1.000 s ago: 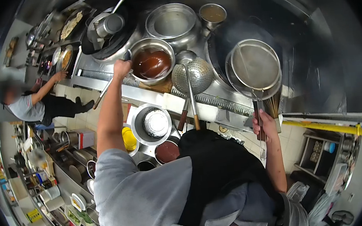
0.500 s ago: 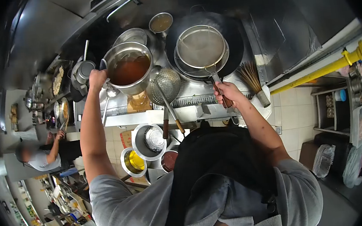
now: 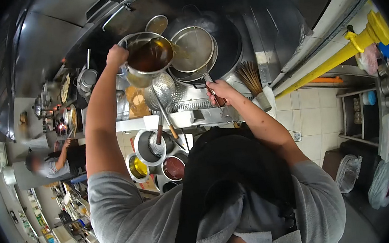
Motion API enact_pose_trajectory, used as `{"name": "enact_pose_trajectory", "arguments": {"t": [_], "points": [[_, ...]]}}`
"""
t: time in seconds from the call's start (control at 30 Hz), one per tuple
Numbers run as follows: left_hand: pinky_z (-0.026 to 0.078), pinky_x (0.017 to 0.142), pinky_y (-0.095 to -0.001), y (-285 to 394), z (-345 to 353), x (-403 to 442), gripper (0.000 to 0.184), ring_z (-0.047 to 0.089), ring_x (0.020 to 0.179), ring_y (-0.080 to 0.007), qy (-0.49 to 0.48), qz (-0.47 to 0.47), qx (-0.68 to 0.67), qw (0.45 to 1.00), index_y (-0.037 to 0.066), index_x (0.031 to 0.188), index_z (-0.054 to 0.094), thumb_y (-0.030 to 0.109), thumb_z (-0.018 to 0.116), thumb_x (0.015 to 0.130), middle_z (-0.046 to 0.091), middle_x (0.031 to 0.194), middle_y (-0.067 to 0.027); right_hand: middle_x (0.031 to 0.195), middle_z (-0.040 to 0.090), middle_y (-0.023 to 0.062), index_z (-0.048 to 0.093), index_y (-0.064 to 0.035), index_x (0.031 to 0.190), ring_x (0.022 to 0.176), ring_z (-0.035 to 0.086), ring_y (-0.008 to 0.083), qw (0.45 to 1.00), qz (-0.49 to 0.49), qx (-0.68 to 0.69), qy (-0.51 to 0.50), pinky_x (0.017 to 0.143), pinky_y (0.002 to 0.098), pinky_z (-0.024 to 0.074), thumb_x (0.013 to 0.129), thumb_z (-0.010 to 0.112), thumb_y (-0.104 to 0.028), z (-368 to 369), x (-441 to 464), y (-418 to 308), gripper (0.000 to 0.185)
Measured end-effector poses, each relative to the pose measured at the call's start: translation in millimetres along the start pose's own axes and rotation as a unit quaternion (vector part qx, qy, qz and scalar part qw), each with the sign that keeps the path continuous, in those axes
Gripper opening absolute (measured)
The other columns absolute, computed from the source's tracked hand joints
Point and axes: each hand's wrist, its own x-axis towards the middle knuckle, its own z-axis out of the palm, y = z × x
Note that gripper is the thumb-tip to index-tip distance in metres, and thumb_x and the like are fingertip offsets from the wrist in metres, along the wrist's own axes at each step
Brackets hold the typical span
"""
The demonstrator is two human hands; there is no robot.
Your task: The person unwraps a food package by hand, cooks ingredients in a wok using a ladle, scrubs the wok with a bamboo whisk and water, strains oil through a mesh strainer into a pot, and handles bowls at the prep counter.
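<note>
My left hand (image 3: 117, 57) is closed on the side handle of a metal pot (image 3: 139, 80). The pot tips to the right, and brown oily liquid (image 3: 148, 58) runs over its rim in a thin amber stream (image 3: 180, 52). That stream falls into a round fine-mesh strainer (image 3: 197, 52). Wrapped round the strainer's brown handle is my right hand (image 3: 221, 91). Below the mesh sits another round metal rim, over a large dark wok (image 3: 232, 48); what lies inside is mostly hidden.
A perforated skimmer (image 3: 162, 91) lies near the stove edge, handles jutting toward me. A bamboo brush (image 3: 252, 81) stands at right. Below are a pot of yellow liquid (image 3: 138, 168) and one with red contents (image 3: 174, 168). Another person (image 3: 57, 163) works at left.
My left hand has lifted the pot up and to the right and tilted it, and liquid now pours into the strainer. My right hand still grips the strainer handle.
</note>
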Motion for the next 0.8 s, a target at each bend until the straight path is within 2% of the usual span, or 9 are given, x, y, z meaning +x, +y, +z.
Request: {"name": "enact_pose_trajectory", "arguments": {"t": [0.1, 0.2, 0.23, 0.37, 0.8], "points": [[0.051, 0.097, -0.0448, 42, -22, -7, 0.036, 0.062, 0.116, -0.0372, -0.040, -0.087, -0.021, 0.995, 0.000, 0.115, 0.066, 0.018, 0.054, 0.087, 0.064, 0.124, -0.0228, 0.074, 0.052, 0.0056, 0.045, -0.0051, 0.096, 0.052, 0.048, 0.0146, 1.000, -0.008, 0.001, 0.009, 0.043, 0.0328, 0.0449, 0.104, 0.048, -0.024, -7, -6, -1, 0.021], [0.051, 0.097, -0.0447, 68, -37, -15, 0.036, 0.062, 0.117, -0.0359, -0.007, -0.101, 0.007, 0.995, 0.003, 0.119, 0.066, 0.018, 0.055, 0.088, 0.064, 0.125, -0.0201, 0.072, 0.052, 0.0047, 0.047, -0.0030, 0.092, 0.051, 0.050, 0.0146, 1.000, -0.011, 0.004, 0.003, 0.042, 0.0328, 0.0468, 0.103, 0.049, -0.024, -16, -6, 1, 0.024], [0.051, 0.096, -0.0460, 70, -41, -15, 0.032, 0.063, 0.114, -0.0374, 0.000, -0.095, -0.006, 0.995, 0.002, 0.110, 0.069, 0.017, 0.055, 0.086, 0.065, 0.120, -0.0231, 0.072, 0.051, 0.0049, 0.047, -0.0031, 0.093, 0.051, 0.049, 0.0141, 1.000, -0.001, -0.010, 0.008, 0.043, 0.0322, 0.0463, 0.104, 0.048, -0.024, -18, -7, 1, 0.024], [0.052, 0.094, -0.0451, 80, -49, -8, 0.031, 0.064, 0.112, -0.0370, 0.036, -0.067, 0.010, 0.997, 0.004, 0.112, 0.070, 0.016, 0.052, 0.089, 0.067, 0.117, -0.0219, 0.072, 0.051, 0.0053, 0.047, -0.0033, 0.093, 0.051, 0.048, 0.0141, 1.000, 0.015, 0.009, -0.002, 0.044, 0.0326, 0.0461, 0.104, 0.048, -0.025, -24, -10, 4, 0.024], [0.053, 0.093, -0.0457, 110, -84, 3, 0.032, 0.065, 0.110, -0.0376, 0.050, -0.010, 0.073, 0.996, 0.005, 0.113, 0.070, 0.015, 0.048, 0.092, 0.067, 0.119, -0.0204, 0.072, 0.050, 0.0057, 0.044, -0.0058, 0.092, 0.051, 0.047, 0.0143, 0.998, 0.034, 0.049, 0.018, 0.045, 0.0334, 0.0452, 0.105, 0.047, -0.024, -41, -1, 6, 0.022]]}}
